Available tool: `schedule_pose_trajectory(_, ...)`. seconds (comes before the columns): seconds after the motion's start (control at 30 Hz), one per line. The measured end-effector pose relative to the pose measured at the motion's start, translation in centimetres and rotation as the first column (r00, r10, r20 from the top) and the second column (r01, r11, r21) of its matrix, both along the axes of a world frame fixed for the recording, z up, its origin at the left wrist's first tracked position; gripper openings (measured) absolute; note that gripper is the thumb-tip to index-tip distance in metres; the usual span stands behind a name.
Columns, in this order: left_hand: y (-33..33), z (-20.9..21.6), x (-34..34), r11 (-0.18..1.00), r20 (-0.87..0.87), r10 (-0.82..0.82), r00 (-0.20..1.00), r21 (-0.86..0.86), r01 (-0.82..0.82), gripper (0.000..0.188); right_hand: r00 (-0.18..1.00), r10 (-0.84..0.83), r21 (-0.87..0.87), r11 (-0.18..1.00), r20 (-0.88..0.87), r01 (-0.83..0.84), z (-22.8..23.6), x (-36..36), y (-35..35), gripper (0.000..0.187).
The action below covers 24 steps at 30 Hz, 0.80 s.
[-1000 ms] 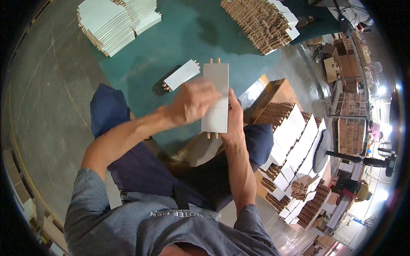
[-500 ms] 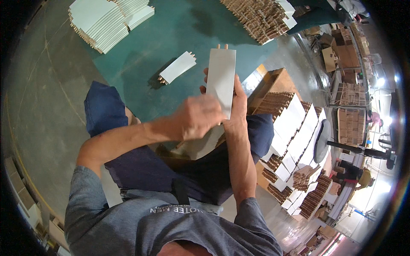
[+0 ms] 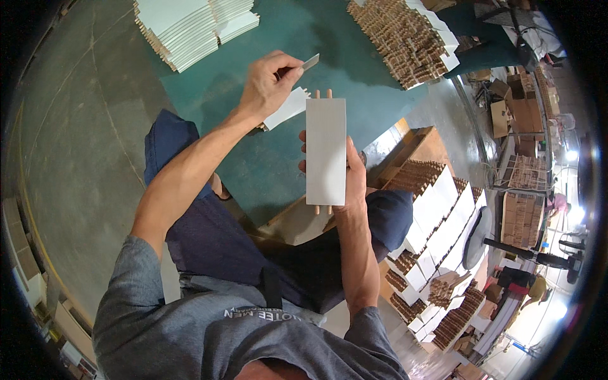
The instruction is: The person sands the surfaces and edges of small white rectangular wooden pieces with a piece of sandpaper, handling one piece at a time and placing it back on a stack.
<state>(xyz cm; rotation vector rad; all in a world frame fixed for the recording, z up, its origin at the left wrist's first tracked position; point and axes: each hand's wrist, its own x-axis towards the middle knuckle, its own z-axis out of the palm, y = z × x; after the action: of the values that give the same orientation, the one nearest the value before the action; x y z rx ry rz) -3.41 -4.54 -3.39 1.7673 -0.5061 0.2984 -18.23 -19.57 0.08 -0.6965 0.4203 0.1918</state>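
Observation:
My right hand [image 3: 354, 180] grips a long white wooden panel [image 3: 326, 152] along its edges, thumb on one side and fingertips on the other. Pairs of wooden dowels stick out of both its short ends. Up and to the left, my left hand [image 3: 266, 85] is closed on a small thin grey-white flat strip [image 3: 311, 61], pinched between thumb and fingers; its exact kind is unclear. Below that hand, a second white panel [image 3: 288, 109] with dowels lies on the green tabletop [image 3: 247, 171], partly covered by my left wrist.
Stacked white panels [image 3: 183, 25] lie at the far left of the table. A dowelled stack [image 3: 399, 41] is at the far right. More panels [image 3: 437, 209] are piled beside my right knee, near a round black fan [image 3: 475, 237]. A person [image 3: 538, 291] is in the right background.
My left hand has moved from the panel's near end up and away to the left, and the strip now shows in it. The held panel sits slightly lower, its near-end dowels now visible.

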Motion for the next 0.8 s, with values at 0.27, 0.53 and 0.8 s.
schedule_pose_trajectory(0.27, -1.9, -0.2, -3.8, 0.970, 0.218, -0.228, 0.949, 0.140, 0.201, 0.012, 0.989, 0.098, 0.181, 0.977, 0.106, -0.117, -4.2, 0.0, -3.3, 0.049)
schedule_pose_trajectory(0.53, -4.1, 0.1, -13.3, 0.788, 0.358, -0.614, 0.703, 0.236, 0.568, 0.014, 0.999, -0.036, 0.216, 0.976, 0.040, 0.027, -3.1, 0.8, -3.9, 0.055)
schedule_pose_trajectory(0.8, -3.0, -0.5, -4.8, 0.933, 0.283, -0.343, 0.896, 0.215, 0.289, 0.007, 0.998, -0.068, 0.200, 0.978, 0.019, 0.062, -4.9, 0.2, -3.7, 0.047)
